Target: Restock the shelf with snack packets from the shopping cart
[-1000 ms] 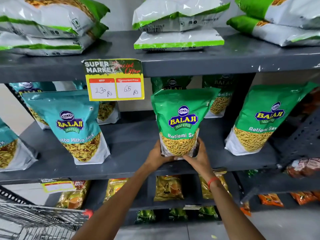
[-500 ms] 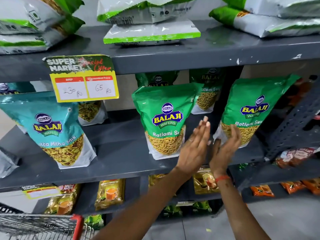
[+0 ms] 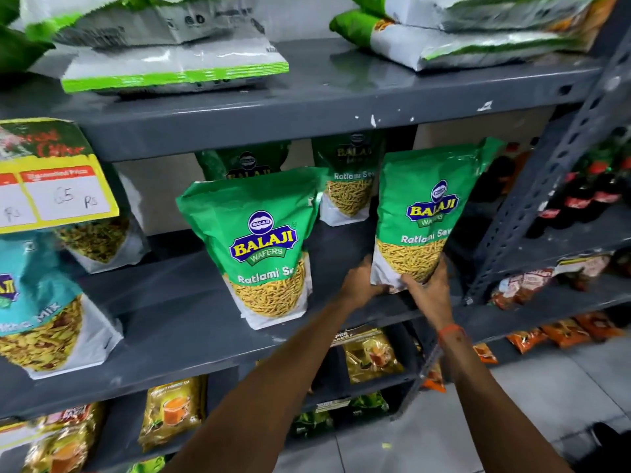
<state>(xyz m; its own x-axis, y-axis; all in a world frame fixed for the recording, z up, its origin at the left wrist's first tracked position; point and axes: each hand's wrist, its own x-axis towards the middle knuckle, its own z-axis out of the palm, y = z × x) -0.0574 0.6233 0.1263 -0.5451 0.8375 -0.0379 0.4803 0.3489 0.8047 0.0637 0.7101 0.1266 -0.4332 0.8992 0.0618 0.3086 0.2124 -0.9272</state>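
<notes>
Both hands grip the base of a green Balaji Ratlami Sev packet (image 3: 428,213) standing on the grey metal middle shelf (image 3: 191,322).

Left hand (image 3: 360,285) holds the packet's lower left corner; right hand (image 3: 425,291) cups its lower front edge, orange thread band (image 3: 450,331) at the wrist. The packet leans slightly right. Just left of the grip stands a second green Balaji Ratlami Sev packet (image 3: 263,240), upright, apart from the held one. Behind and above the grip, two more green packets (image 3: 345,179) at the shelf's back. Far left of the grip: teal Balaji mix packet (image 3: 41,308) and yellow price card (image 3: 51,186). Below the grip, gold tea packets (image 3: 370,353). Right of it, a slotted grey upright (image 3: 546,186) and dark bottles (image 3: 587,196).
</notes>
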